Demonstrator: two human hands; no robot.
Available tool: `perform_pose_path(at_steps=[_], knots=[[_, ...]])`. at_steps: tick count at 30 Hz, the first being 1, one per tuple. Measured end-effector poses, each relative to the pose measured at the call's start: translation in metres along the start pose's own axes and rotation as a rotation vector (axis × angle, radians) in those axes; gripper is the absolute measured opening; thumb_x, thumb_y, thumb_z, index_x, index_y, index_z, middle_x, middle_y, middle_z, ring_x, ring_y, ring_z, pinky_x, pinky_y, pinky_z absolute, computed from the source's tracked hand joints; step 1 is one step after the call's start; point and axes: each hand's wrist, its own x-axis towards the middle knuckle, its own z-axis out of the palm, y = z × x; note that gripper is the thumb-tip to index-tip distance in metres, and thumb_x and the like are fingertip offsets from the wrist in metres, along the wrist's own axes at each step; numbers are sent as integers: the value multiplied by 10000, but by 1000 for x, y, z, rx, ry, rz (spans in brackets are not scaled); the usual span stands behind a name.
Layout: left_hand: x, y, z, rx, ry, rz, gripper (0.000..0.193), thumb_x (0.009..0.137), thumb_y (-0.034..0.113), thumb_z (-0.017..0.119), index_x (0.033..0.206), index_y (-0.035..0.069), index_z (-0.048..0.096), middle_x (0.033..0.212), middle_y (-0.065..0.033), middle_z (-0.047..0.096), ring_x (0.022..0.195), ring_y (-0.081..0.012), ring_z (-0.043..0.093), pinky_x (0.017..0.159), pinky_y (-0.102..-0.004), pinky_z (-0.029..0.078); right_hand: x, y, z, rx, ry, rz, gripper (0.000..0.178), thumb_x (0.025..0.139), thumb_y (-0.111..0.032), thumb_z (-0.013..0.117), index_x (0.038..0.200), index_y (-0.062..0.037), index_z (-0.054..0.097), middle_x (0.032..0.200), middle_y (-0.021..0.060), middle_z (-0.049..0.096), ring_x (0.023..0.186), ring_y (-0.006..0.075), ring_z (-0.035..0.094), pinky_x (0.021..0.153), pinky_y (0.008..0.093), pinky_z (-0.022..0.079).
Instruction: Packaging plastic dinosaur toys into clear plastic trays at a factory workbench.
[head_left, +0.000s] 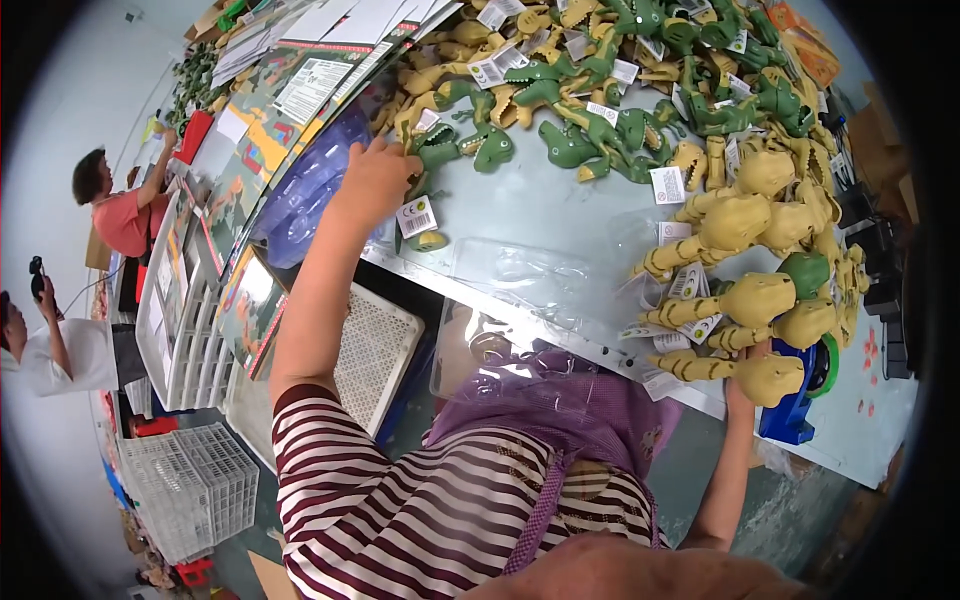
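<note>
My left hand [378,182] reaches over the table's left part, fingers bent against a green toy dinosaur [436,150]. A white tag hangs from that toy, and part of its body is hidden under the hand. At the near right, my right hand [740,392] is closed about a yellow toy dinosaur [770,381], whose round end covers most of the fingers. More yellow toys lie just beyond it, in a row with tags. A clear plastic blister tray [515,275] rests near the table's front edge, and another clear plastic piece [480,345] overhangs my lap.
A heap of green and yellow toy dinosaurs [570,140] fills the far side. Bluish blister trays [310,190] and printed cards [270,120] are stacked at left. Beside my right hand stands a blue tape dispenser [790,405]. White crates [190,485] and two people [130,215] are farther left.
</note>
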Motion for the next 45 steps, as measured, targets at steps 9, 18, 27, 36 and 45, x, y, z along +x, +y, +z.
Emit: perform_pose_path(at_steps=[9, 18, 27, 36, 45], knots=[[55, 13, 4, -103, 356, 82, 210, 785, 160, 602, 992, 123, 608, 917, -66, 594, 963, -248, 528, 799, -399, 380, -7, 4, 11, -149, 134, -105, 357, 908, -194, 439, 1220, -23, 465, 1250, 188, 463, 1166, 368, 407, 973, 426, 312], [142, 75, 47, -309, 313, -111, 526, 736, 234, 619, 1216, 146, 424, 952, -168, 629, 880, -340, 583, 786, -432, 442, -3, -12, 1, -83, 51, -98, 414, 896, -181, 430, 1275, -16, 398, 1311, 190, 410, 1235, 369, 338, 1025, 444, 245], [160, 31, 12, -843, 695, -124, 263, 781, 114, 506, 1009, 38, 612, 940, -225, 592, 873, -374, 566, 790, -426, 454, 10, -38, -6, 10, 117, -162, 398, 886, -177, 470, 1249, -18, 440, 1279, 173, 449, 1182, 346, 406, 1004, 435, 288], [138, -11, -64, -847, 1211, -218, 301, 782, 5, 458, 1039, 17, 614, 949, -162, 606, 848, -266, 613, 748, -353, 485, 5, -40, -10, -38, 192, -282, 401, 880, -170, 481, 1254, -30, 445, 1281, 162, 457, 1191, 344, 409, 1004, 437, 294], [135, -8, -63, -1077, 850, -350, 368, 787, 3, 453, 1115, 58, 612, 925, -128, 636, 781, -212, 648, 638, -276, 518, 14, -40, -5, -18, 193, -229, 388, 856, -154, 483, 1217, -16, 458, 1232, 188, 476, 1155, 365, 414, 982, 444, 299]])
